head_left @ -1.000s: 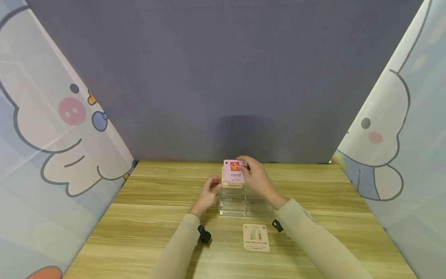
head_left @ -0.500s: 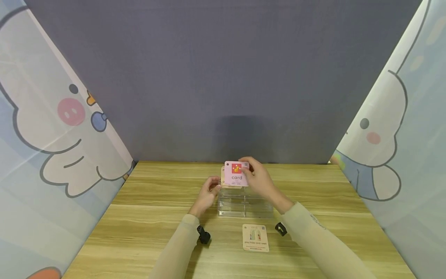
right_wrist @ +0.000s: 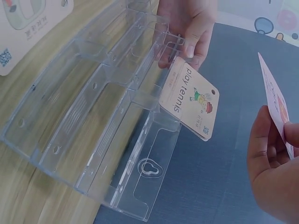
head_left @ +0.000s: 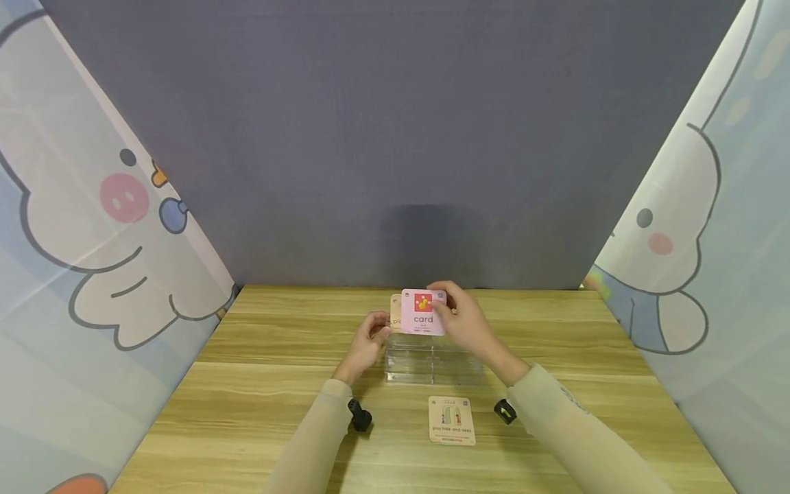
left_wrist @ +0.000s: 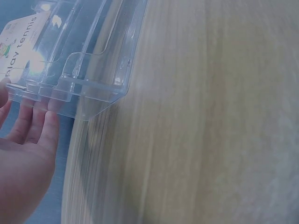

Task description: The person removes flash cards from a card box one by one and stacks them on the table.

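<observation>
My right hand (head_left: pixel 470 328) pinches a square pink flashcard (head_left: pixel 415 324) printed "card" by its right edge, above the rack's top tier. In the right wrist view this card stands edge-on, apart from the clear plastic tiered rack (right_wrist: pixel 91 100). My left hand (head_left: pixel 364 348) holds the rack's left side, thumb in front and fingers behind, as the left wrist view shows. A cream "play tennis" flashcard (right_wrist: pixel 189 100) stands in the rack's top left slot, with another card edge behind it. The pink flashcard partly covers it in the head view.
A cream "play hide-and-seek" flashcard (head_left: pixel 452 420) lies flat on the wooden table (head_left: pixel 265 412) in front of the rack. A dark grey panel (head_left: pixel 395 137) rises behind the table. Cartoon-printed curtains (head_left: pixel 80 274) flank both sides.
My right hand has moved a little right and down with the pink flashcard, uncovering more of the left edge of the cream one. My left hand has stayed on the rack.
</observation>
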Motion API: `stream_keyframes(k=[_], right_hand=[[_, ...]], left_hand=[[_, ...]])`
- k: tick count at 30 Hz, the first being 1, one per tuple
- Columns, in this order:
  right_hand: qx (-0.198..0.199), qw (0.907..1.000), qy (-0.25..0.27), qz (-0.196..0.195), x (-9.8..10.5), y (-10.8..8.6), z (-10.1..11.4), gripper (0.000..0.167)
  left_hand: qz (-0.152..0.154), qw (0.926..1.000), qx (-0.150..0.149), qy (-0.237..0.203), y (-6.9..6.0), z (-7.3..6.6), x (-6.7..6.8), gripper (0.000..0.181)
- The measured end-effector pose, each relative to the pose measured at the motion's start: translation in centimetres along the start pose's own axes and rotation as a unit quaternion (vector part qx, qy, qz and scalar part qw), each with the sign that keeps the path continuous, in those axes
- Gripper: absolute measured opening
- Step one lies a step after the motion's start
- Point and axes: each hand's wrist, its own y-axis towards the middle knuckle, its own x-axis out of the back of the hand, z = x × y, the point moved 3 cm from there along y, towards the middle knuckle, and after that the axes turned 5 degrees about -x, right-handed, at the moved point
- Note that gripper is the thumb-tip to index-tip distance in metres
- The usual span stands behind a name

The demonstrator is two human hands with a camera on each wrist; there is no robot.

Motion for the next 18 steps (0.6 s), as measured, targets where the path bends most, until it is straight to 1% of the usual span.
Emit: stream_keyframes(k=[5, 9, 13, 16, 18], right_hand=[[0.005, 1.0, 0.007, -0.003, 0.2, -0.4, 0.1, 0.029], [0.009, 0.9999, 0.011, -0.003, 0.4, -0.8, 0.2, 0.029], [0.008, 0.9998, 0.018, -0.001, 0.6, -1.1, 0.2, 0.029], [0.008, 0.9998, 0.017, -0.001, 0.8, -1.3, 0.1, 0.029], [0.007, 0.9999, 0.014, -0.001, 0.9, -1.4, 0.1, 0.03]], left_hand=[[-0.008, 0.9999, 0.003, -0.009, 0.0, 0.3, 0.0, 0.028], [-0.005, 0.9999, 0.007, -0.009, 0.0, 0.1, 0.0, 0.028], [0.001, 0.9999, 0.014, 0.001, -0.1, -0.2, 0.2, 0.028], [0.004, 0.9998, 0.02, 0.007, 0.0, -0.1, 0.2, 0.028], [0.006, 0.9997, 0.022, 0.008, 0.2, 0.7, 0.2, 0.028]])
